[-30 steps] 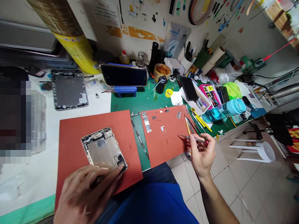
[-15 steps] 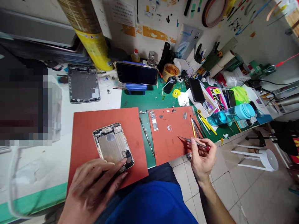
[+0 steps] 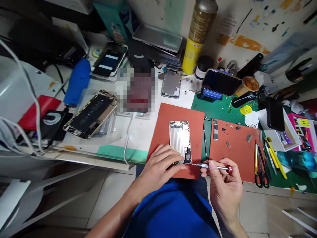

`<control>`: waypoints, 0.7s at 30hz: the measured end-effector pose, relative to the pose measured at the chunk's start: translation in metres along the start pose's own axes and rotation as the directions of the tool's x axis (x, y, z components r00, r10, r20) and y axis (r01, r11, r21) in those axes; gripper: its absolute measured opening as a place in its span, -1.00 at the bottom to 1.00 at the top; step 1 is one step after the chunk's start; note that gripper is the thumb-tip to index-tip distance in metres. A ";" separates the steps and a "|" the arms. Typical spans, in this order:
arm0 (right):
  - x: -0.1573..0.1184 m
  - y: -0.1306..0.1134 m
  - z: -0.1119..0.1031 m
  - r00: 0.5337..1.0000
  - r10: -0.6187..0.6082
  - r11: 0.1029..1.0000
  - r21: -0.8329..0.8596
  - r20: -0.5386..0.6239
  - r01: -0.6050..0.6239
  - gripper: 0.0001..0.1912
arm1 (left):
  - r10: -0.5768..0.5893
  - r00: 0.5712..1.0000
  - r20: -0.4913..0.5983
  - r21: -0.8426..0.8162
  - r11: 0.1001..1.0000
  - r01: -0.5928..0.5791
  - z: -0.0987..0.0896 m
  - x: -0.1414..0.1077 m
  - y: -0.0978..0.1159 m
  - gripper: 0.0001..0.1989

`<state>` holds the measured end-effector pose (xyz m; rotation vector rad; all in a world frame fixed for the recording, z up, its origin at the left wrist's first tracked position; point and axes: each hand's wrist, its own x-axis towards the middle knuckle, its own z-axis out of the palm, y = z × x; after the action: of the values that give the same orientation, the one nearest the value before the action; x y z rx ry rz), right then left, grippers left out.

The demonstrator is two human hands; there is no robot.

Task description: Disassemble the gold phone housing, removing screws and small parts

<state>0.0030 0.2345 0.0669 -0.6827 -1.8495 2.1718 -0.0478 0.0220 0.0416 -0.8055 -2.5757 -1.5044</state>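
An opened phone housing [image 3: 178,138], silver inside with black parts at its lower right corner, lies on the left red mat [image 3: 193,115]. My left hand [image 3: 164,163] is closed on its lower left edge, with the fingers over the bottom end. In my right hand [image 3: 224,181] is a thin precision screwdriver [image 3: 206,166] with a red end cap. Its shaft points left, and the tip is at the bottom edge of the housing; whether it touches a screw is too small to tell. A metal spudger [image 3: 205,142] lies just right of that mat.
A second red mat [image 3: 242,162] carries a circuit board [image 3: 216,130] and small parts. Scissors [image 3: 261,170] and yellow tweezers [image 3: 276,158] lie to its right. Behind stands a phone on a blue stand [image 3: 210,94]. Another opened phone [image 3: 92,114] and white cables [image 3: 127,142] are on the left.
The view has swung left. My right hand has brought the screwdriver from over the right mat to the bottom edge of the housing. The housing now sits more upright under my left hand.
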 end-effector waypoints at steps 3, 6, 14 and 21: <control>0.000 0.000 0.007 1.000 0.000 1.000 -0.029 0.010 0.000 -0.63 | 0.013 1.000 -0.024 -0.034 0.999 -0.014 0.000 0.000 0.000 -0.91; 0.000 0.001 0.008 1.000 -0.011 0.998 -0.060 -0.002 0.011 -0.61 | 0.041 0.998 -0.040 -0.041 0.998 -0.043 0.000 0.000 -0.001 -0.95; -0.005 0.003 0.006 0.999 -0.033 0.993 -0.114 -0.001 0.033 -0.61 | 0.042 0.999 -0.019 -0.080 0.996 -0.043 0.000 -0.001 -0.004 -0.91; -0.012 -0.001 0.007 0.990 -0.142 0.982 -0.128 -0.021 0.138 -0.65 | 0.047 0.999 -0.019 -0.064 0.997 -0.048 -0.001 -0.001 -0.003 -0.90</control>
<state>0.0101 0.2227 0.0710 -0.5856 -1.9694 1.9608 -0.0487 0.0201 0.0394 -0.8502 -2.4894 -1.5813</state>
